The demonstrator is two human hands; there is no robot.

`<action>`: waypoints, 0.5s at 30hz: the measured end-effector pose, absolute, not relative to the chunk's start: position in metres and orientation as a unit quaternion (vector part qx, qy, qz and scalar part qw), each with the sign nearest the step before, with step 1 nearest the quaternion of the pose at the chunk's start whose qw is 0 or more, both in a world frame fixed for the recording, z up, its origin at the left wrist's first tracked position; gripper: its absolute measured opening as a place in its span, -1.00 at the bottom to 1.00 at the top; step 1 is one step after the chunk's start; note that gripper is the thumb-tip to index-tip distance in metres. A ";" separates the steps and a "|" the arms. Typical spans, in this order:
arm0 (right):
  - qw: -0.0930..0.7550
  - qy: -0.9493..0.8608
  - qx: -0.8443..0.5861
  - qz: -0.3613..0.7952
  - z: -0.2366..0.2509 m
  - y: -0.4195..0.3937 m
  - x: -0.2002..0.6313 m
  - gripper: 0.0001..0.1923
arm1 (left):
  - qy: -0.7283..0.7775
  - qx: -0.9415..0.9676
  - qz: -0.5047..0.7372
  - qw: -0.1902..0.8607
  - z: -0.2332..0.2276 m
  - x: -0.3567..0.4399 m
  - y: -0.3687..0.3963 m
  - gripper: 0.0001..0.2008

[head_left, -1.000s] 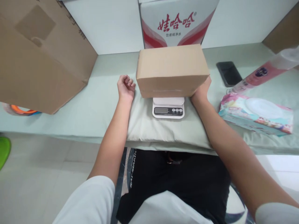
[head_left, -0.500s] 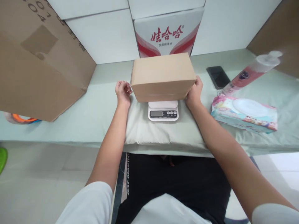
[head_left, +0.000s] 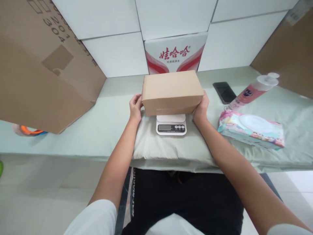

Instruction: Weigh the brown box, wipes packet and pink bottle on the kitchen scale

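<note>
Plain brown rectangular cardboard box [head_left: 172, 91] atop small white digital scale [head_left: 171, 124]; left hand [head_left: 135, 106], right hand [head_left: 201, 107] gripping matte short ends; soft pale-green cloth surface [head_left: 110, 120] beneath.

Scale [head_left: 171, 124] readout too small to read, its platform mostly under the box [head_left: 172, 91]. Fingers of both hands hidden behind the box ends, so grip can't be confirmed. Big carton [head_left: 41, 65] cut by left and top edges. Orange item [head_left: 29, 131] mostly hidden under it
</note>
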State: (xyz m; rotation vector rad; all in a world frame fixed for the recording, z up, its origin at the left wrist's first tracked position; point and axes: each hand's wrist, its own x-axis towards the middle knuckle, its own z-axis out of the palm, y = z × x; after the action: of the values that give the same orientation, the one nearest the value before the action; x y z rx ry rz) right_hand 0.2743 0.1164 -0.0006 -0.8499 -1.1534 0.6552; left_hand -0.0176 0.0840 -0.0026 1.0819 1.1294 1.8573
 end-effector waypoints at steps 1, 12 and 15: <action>0.704 -0.516 -0.382 0.303 0.000 0.115 0.274 -0.52 | 0.433 0.425 0.717 0.342 -0.002 -0.017 0.084 -0.57; 0.622 -0.598 -0.312 0.398 0.026 0.104 0.265 -0.26 | 0.377 0.455 0.717 0.370 0.008 -0.009 0.089 -0.27; 0.585 -0.634 -0.317 0.394 0.041 0.110 0.255 -0.17 | 0.370 0.456 0.723 0.364 0.014 -0.012 0.089 -0.24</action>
State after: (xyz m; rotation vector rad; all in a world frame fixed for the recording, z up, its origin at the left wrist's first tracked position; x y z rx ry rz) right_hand 0.2551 0.1098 0.0411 -0.7392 -1.4786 0.9179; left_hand -0.0119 0.0891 0.0139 1.1735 0.9528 1.8602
